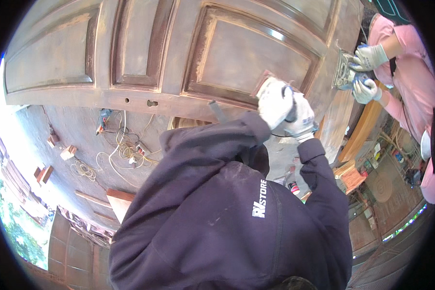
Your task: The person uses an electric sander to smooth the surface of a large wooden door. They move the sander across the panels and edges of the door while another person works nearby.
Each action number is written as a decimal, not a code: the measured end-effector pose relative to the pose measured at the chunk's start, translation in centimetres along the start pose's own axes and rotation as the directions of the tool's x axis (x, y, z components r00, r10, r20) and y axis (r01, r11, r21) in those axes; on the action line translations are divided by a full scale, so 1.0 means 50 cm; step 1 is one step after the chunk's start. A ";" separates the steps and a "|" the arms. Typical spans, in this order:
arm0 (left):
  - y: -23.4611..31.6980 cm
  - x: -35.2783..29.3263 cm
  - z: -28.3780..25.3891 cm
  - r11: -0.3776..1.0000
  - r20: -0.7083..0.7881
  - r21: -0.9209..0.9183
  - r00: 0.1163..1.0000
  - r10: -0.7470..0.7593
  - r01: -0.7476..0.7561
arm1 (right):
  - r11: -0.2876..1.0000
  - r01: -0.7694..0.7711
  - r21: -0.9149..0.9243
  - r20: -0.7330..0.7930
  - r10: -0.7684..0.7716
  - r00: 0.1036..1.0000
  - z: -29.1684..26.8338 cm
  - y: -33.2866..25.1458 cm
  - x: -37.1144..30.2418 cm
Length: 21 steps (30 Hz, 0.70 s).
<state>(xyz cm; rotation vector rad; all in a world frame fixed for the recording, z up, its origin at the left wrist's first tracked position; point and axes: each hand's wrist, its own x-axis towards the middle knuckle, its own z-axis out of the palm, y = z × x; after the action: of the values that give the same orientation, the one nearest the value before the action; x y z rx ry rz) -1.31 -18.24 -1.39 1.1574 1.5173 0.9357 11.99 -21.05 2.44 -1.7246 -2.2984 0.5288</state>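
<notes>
A brown panelled wooden door lies across the upper part of the view, with raised panels and dark moulded grooves. Over the lower edge of its right-hand panel, my left hand and my right hand, both in white work gloves, are closed round a sander. Most of the tool's dark body is hidden by the gloves. Its brownish abrasive sheet shows past my left fingers, touching the door's moulding. My right hand grips the side nearer me.
At right, a co-worker in pink works another sander on the door's end with both gloved hands. Tangled cords and a blue power tool lie on the floor at left, near wood offcuts. Timber stands below the co-worker.
</notes>
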 end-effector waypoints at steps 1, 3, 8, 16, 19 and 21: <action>-0.011 -0.001 -0.037 0.997 0.041 -0.009 0.996 -0.079 0.080 | 0.999 -0.001 0.035 0.021 0.001 1.000 0.010 -0.034 0.015; -0.040 0.013 -0.129 0.992 -0.017 -0.019 0.992 -0.127 0.127 | 0.997 0.077 0.017 0.019 -0.077 0.997 0.049 -0.109 0.058; -0.083 0.091 -0.338 0.945 -0.114 -0.247 0.962 -0.246 0.213 | 0.982 0.167 0.085 -0.032 -0.165 0.986 0.128 -0.279 0.202; -0.015 0.389 -0.350 0.997 -0.049 -0.078 0.999 0.023 -0.026 | 0.999 0.053 0.004 -0.121 -0.053 0.991 0.105 -0.231 0.456; -0.051 0.491 -0.304 0.985 -0.047 -0.152 0.996 0.076 -0.082 | 0.999 -0.043 0.009 -0.034 0.043 0.998 0.073 -0.225 0.523; -0.034 0.457 -0.322 0.994 -0.046 -0.111 0.999 -0.012 0.007 | 1.000 -0.006 -0.017 -0.081 0.004 0.997 0.081 -0.230 0.504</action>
<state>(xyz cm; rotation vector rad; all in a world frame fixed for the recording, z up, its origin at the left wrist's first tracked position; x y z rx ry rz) -19.03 3.17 -4.79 1.0547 1.4871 1.0334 -6.89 -0.40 2.45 -1.7276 -2.2503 0.4330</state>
